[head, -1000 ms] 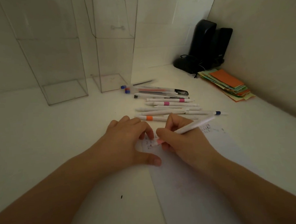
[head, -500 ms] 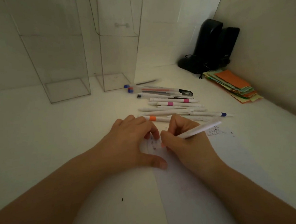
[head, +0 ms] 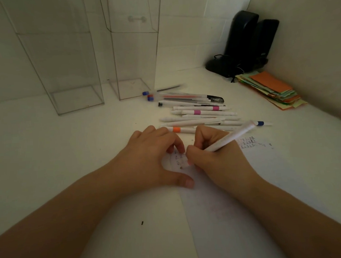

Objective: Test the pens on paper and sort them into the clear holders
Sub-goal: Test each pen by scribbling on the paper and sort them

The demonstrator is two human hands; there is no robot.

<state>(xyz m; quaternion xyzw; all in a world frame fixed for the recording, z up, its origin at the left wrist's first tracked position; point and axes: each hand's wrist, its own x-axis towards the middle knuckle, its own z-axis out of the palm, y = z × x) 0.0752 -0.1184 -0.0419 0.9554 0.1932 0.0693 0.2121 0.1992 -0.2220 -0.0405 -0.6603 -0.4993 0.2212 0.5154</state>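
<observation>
At the centre of the frame our right hand (head: 217, 156) pinches a white pen (head: 229, 138), its fingers curled round the barrel, the tip down on the sheet of paper (head: 240, 204) and hidden behind the fingers, the barrel slanting to the upper right; our left hand (head: 147, 160) rests on the paper's left edge, fingers bent down onto it, thumb stretched flat toward the lower right, holding nothing; small marks show between the two hands and a second patch of scribbles (head: 246, 142) lies right of the pen; just beyond the knuckles lies the loose row of pens (head: 196, 111), touching one another, closing the way forward; the two clear holders (head: 76, 74) stand upright in the upper left, side by side, near the pens' left ends; bare white tabletop (head: 47, 146) lies open to the left of the frame; the wall (head: 310, 40) slants along the right, with a stack of coloured paper slips (head: 273, 88) and black speakers (head: 248, 42) in the upper right corner against it
</observation>
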